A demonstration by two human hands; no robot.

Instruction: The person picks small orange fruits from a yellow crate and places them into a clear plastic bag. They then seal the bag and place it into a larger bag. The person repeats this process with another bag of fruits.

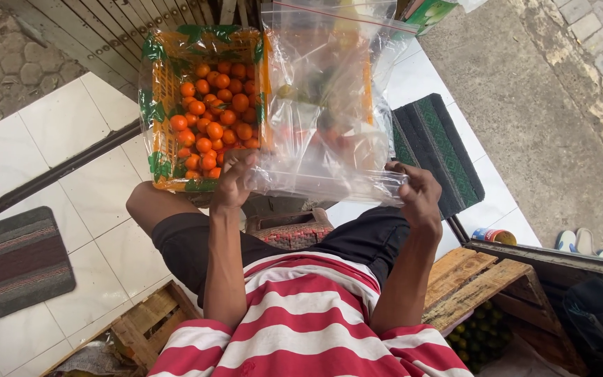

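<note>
So the person is sitting down, holding a clear zip bag (329, 105) up in front of them with both hands. Left hand (235, 178) is pinched on the bag's lower left corner, right hand (419, 192) is curled closed around the lower right edge, so both have a firm hold of the plastic and nothing else. The bag hangs spread out between them, right over the crate (204, 105) of small oranges (211, 119) on the floor.

Progress-wise, I'd say barely started. The bag looks empty to me; the orange and dark blobs you see through it seem to be the crate behind, though the plastic glare makes it hard to be sure. The crate looks pretty full and is lined with loose plastic that's folded over its rim.

Room to move: decent in front. White tile floor (57, 126) to the left of the crate is open, with a striped mat (15, 262) well apart on the far left. A dark green mat (430, 150) sits just right of the bag. Tighter near the body: wooden crates (472, 279) flank both sides of the person, a woven stool (289, 230) pokes out between the knees, and there's a door track running along the tile edge on the left.
</note>
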